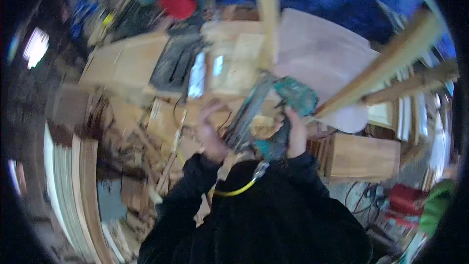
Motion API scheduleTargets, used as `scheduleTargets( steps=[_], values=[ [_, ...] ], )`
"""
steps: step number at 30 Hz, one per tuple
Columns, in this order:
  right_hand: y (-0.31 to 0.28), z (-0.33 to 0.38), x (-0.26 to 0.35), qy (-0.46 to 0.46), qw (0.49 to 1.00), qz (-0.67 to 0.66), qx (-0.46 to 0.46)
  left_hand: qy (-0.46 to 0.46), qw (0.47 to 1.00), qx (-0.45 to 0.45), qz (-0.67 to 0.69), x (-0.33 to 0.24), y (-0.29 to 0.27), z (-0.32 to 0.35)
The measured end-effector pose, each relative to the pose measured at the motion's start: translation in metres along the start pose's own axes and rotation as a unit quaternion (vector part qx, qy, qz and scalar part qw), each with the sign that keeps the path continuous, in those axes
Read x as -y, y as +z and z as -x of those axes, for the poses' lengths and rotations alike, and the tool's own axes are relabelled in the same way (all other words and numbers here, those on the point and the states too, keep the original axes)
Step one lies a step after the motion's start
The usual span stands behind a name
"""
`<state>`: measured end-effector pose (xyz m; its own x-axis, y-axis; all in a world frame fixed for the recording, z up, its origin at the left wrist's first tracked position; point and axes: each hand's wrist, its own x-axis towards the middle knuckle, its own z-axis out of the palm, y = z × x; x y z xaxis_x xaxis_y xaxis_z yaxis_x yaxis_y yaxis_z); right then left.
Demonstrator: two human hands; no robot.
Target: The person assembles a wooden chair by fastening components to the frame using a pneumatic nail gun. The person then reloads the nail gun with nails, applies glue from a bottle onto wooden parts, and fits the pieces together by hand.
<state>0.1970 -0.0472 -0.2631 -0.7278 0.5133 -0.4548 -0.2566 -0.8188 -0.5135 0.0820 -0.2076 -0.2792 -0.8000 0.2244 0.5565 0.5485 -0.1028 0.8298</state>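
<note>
Clock positions are taken from the centre of the view, with 12 at the upper edge. The teal-and-black nail gun point(294, 94) with a long dark grey magazine point(248, 112) is located just right of centre. Its housing lies at 2 o'clock; the magazine slants along the 1-to-7 o'clock line.

Right hand point(297, 134): near 3 o'clock, wrapped around the black handle of the nail gun. Left hand point(211, 132): between 8 and 9 o'clock, beside the magazine, fingers spread in an open curve. Contact between the left palm and the magazine cannot be determined because of blur.

A silver metal coupling point(261, 168) at 5 o'clock joins a curved yellow hose point(237, 192) at 6 o'clock, in front of the dark clothing.

Surroundings: a pale, flat, broad board point(320, 51) at 2 o'clock; an upright pale wooden beam point(266, 14) between 12 and 1; a slanted round wooden pole point(383, 63) between 2 and 3; a black ribbed object point(173, 63) between 10 and 11; a stack of long wooden planks point(84, 190) at 8; a light-brown rectangular block point(364, 157) between 3 and 4.
</note>
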Motion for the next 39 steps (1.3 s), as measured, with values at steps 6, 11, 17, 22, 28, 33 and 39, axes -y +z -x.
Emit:
scheduleTargets(
  steps=[6, 11, 17, 22, 28, 33, 39],
  values=[
    [-0.013, 0.039, -0.002, -0.11, 0.993, 0.014, 0.051, -0.032, 0.988, -0.089, 0.119, -0.001, -0.033, 0.046],
    [-0.041, 0.071, 0.013, -0.204, 0.97, 0.05, 0.122, -0.134, 0.986, 0.049, 0.081, 0.01, -0.018, 0.07],
    [-0.059, 0.077, 0.006, -0.236, 0.966, 0.103, -0.024, -0.012, 0.988, 0.15, -0.036, -0.003, 0.016, 0.076],
    [-0.058, 0.052, -0.01, -0.293, 0.943, 0.121, -0.099, 0.15, 0.895, 0.42, -0.01, -0.002, 0.009, 0.094],
    [-0.004, 0.001, -0.039, -0.201, 0.973, 0.108, -0.029, 0.105, 0.942, 0.316, -0.043, 0.004, -0.033, 0.073],
    [0.021, -0.124, -0.074, 0.014, 0.99, 0.135, 0.035, -0.005, 0.971, 0.176, -0.163, 0.026, -0.099, 0.063],
    [0.069, -0.244, -0.084, 0.085, 0.976, 0.168, 0.108, -0.108, 0.964, 0.069, -0.235, 0.043, -0.159, 0.071]
  ],
)
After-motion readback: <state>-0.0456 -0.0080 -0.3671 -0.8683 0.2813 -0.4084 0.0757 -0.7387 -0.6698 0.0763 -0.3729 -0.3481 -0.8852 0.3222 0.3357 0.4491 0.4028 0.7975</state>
